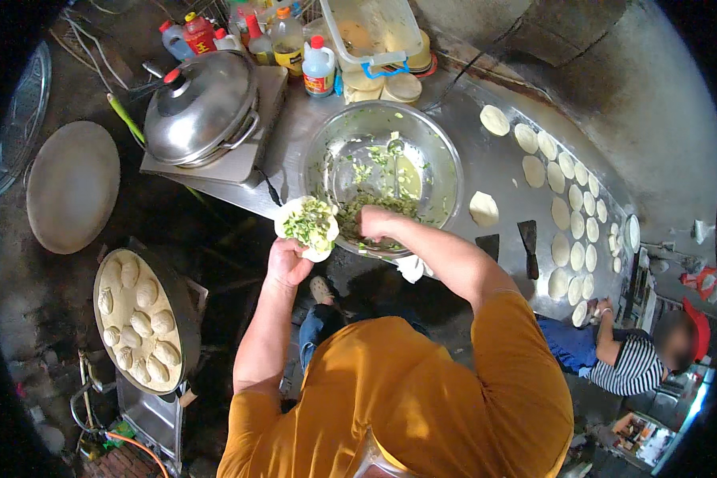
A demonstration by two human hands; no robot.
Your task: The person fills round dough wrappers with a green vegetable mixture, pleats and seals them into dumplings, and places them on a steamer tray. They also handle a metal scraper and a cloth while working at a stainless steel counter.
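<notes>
The left hand (288, 261) is raised in front of the body, palm up, fingers (282, 233) cupped and spread. The right arm bends at the elbow and crosses leftward, its hand (374, 223) curled downward, fingers bunched together.

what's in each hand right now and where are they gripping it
The left hand cups a round dough wrapper topped with green filling from beneath. The right hand reaches into the steel bowl; its grip cannot be told.
</notes>
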